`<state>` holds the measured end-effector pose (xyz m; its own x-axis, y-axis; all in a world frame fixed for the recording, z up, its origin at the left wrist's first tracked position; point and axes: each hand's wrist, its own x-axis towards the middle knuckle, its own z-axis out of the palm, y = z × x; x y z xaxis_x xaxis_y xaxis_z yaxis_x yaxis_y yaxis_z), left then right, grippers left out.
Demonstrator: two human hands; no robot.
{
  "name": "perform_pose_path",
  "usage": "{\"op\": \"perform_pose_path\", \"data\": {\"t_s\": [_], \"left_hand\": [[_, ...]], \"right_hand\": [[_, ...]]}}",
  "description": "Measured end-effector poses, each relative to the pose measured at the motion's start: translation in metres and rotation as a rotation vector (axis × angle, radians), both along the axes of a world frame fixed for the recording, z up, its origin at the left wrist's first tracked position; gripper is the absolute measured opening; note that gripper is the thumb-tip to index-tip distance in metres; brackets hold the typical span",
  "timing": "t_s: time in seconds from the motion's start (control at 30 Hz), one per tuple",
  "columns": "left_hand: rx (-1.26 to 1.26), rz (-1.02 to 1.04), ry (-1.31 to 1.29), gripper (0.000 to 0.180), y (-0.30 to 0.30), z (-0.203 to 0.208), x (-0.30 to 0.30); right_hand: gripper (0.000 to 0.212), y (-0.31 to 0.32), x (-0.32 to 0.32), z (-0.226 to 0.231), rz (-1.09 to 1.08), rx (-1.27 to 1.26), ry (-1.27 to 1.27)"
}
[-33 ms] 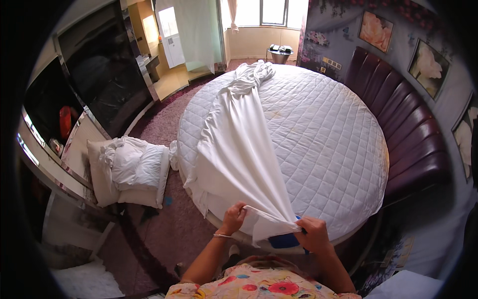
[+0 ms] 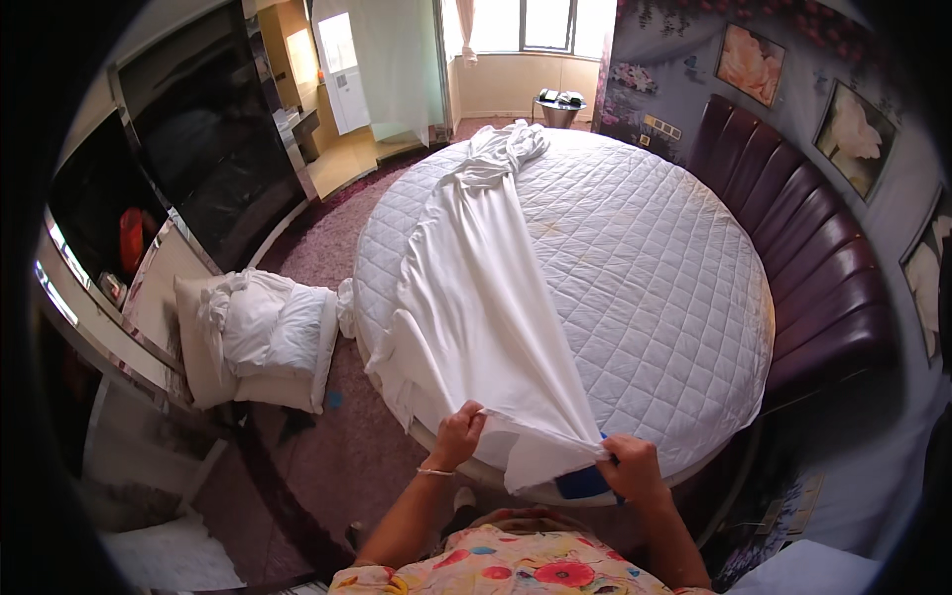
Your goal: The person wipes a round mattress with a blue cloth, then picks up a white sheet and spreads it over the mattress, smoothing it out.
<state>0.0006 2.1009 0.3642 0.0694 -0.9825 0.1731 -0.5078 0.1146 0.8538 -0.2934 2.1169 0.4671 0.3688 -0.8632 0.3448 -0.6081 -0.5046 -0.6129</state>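
Note:
A white bed sheet (image 2: 488, 297) lies in a long strip over the round quilted mattress (image 2: 654, 268), bunched up at the far end. My left hand (image 2: 458, 436) is closed on the sheet's near edge. My right hand (image 2: 632, 466) grips the same edge farther right, so the hem is stretched between the two. Below the hem a flap of sheet hangs down at the mattress's near rim. Something blue (image 2: 583, 483), mostly covered by the flap, shows beside my right hand; its kind I cannot make out.
White pillows (image 2: 273, 332) are stacked on the left, by a mirrored panel. A curved dark-red padded headboard (image 2: 833, 288) borders the bed on the right. Beyond the bed stands a small round table (image 2: 560, 107). Purple carpet (image 2: 342, 466) surrounds the bed's left side.
My right hand has shifted slightly to the right, drawing the sheet's edge with it. More of the blue thing shows to the right. My left hand has barely moved.

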Motion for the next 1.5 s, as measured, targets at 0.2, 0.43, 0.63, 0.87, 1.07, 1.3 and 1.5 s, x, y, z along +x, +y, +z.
{"op": "perform_pose_path", "data": {"t_s": [0.2, 0.43, 0.63, 0.87, 1.07, 1.3, 1.5], "left_hand": [[-0.120, -0.328, -0.169, 0.010, 0.047, 0.074, -0.048], [-0.097, -0.355, -0.105, 0.017, 0.052, 0.085, -0.075], [-0.114, -0.362, 0.024, 0.022, 0.045, 0.056, -0.054], [-0.219, -0.116, -0.010, 0.018, 0.011, -0.043, -0.030], [0.115, 0.115, -0.046, 0.014, 0.020, -0.014, 0.013], [-0.163, -0.345, -0.250, 0.012, 0.052, 0.093, -0.058], [-0.057, -0.392, -0.053, 0.018, 0.058, 0.099, -0.057]], "right_hand": [[0.043, 0.014, -0.031, -0.054, 0.066, 0.164, 0.183], [0.026, 0.010, 0.041, -0.032, 0.155, 0.194, -0.030], [0.006, 0.009, 0.040, -0.005, 0.157, 0.058, -0.076], [0.008, 0.021, 0.032, 0.019, 0.202, -0.025, -0.163], [0.012, 0.019, 0.002, -0.048, 0.056, 0.133, 0.013], [0.064, 0.032, 0.041, -0.018, 0.143, 0.039, -0.022], [0.010, 0.022, 0.048, -0.027, 0.118, 0.095, -0.136]]}}
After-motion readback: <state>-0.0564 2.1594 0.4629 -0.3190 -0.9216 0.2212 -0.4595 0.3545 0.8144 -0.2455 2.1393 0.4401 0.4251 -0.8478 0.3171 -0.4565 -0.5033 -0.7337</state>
